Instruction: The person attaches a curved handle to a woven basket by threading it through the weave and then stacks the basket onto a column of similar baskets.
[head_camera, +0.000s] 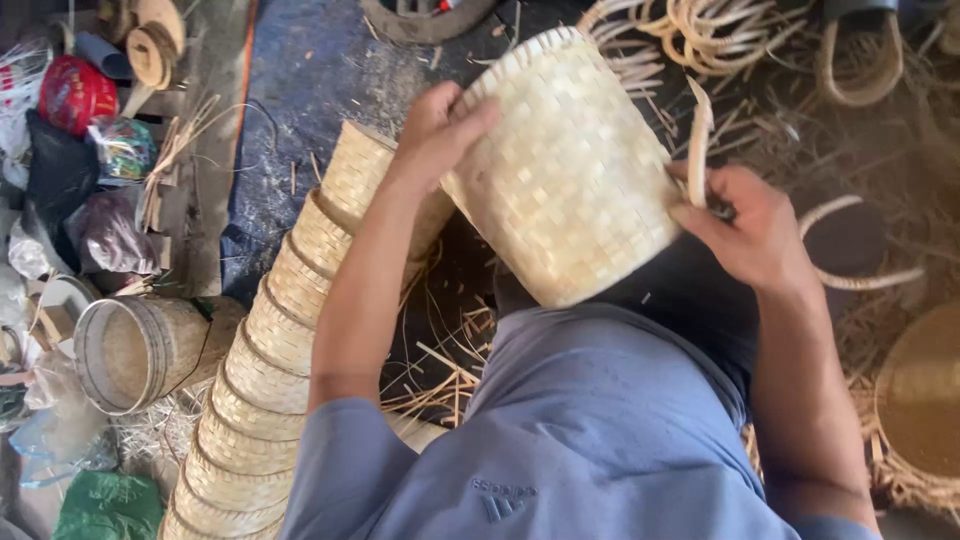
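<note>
Woven basket (565, 170) held tilted: left hand (435, 130) clasps its rim, right hand (745, 230) pinches a strip (699, 140) against its side. Nested baskets (270, 370) lie lower left of it.

That pale woven basket (565, 170) is tipped on its side up off the floor, closed bottom facing down toward the lap, loose strip ends sticking out round the rim. A thin strip (699, 140) stands against its wall, bamboo I think.

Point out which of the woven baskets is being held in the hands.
The pale woven bamboo basket, tilted up between the left hand and right hand. The other baskets lie nested in a long stack on the floor, untouched.
</note>
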